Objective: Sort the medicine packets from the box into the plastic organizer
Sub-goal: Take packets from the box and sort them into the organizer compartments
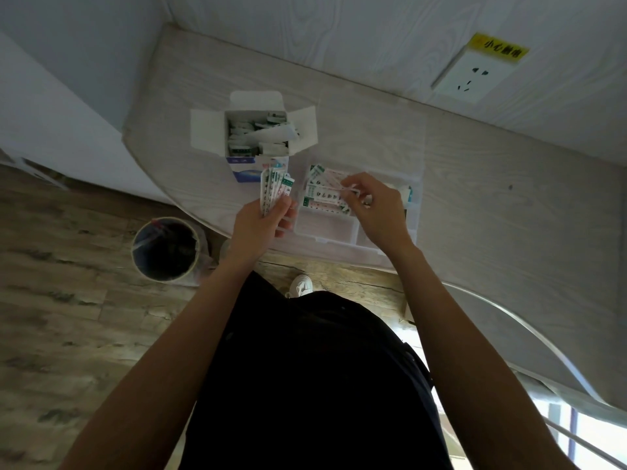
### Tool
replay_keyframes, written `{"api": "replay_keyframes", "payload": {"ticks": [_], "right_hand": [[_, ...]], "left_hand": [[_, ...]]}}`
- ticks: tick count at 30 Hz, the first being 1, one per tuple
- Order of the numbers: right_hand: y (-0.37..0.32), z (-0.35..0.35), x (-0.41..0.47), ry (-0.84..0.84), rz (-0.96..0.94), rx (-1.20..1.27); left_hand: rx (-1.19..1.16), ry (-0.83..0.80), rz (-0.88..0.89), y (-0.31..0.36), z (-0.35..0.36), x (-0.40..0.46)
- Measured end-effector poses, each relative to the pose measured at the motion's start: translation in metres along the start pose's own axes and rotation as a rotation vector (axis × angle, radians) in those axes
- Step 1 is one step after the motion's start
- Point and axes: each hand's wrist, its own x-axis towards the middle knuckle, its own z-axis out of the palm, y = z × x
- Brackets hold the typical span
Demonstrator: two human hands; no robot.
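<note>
The person wears black clothing (315, 385) (arms bare, no sleeves visible) and a white shoe (301, 285) at 12 o'clock of it.

- We take the organizer (325, 228) on the table (475, 184) as our mark.
- The box (254, 137) stands behind it, to its left.
- Packets (325, 195) lie in its far-left compartment.
- The bin (166, 249) sits on the floor, well left of it.

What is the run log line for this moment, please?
left hand: grips packet stack | right hand: pinches one packet over organizer | box: open, packets remain
</note>
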Motion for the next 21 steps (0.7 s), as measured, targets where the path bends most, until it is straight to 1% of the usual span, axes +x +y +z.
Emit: {"api": "replay_keyframes", "payload": {"ticks": [3,5,8,12,15,17,21], "right_hand": [[0.002,0.003,-0.001,-0.040,-0.052,-0.132],[0.001,0.006,-0.001,-0.023,-0.112,-0.221],[0.000,0.008,0.000,0.026,-0.230,-0.362],[-0.006,0.013,0.004,0.022,-0.339,-0.508],[-0.011,0.019,0.006,0.018,-0.396,-0.582],[-0.014,0.020,0.008,-0.008,-0.375,-0.560],[-0.009,0.010,0.009,-0.063,-0.138,-0.305]], "left_hand": [[0.037,0.021,0.012,-0.004,-0.001,0.001],[0.046,0.028,0.014,-0.006,-0.001,0.003],[0.015,0.010,0.009,-0.010,0.001,0.004],[-0.035,-0.030,0.007,-0.014,0.001,0.006],[-0.064,-0.032,0.003,-0.015,0.002,0.007],[-0.084,-0.031,-0.008,-0.016,0.001,0.009],[-0.061,-0.018,-0.017,-0.019,-0.001,0.011]]}}
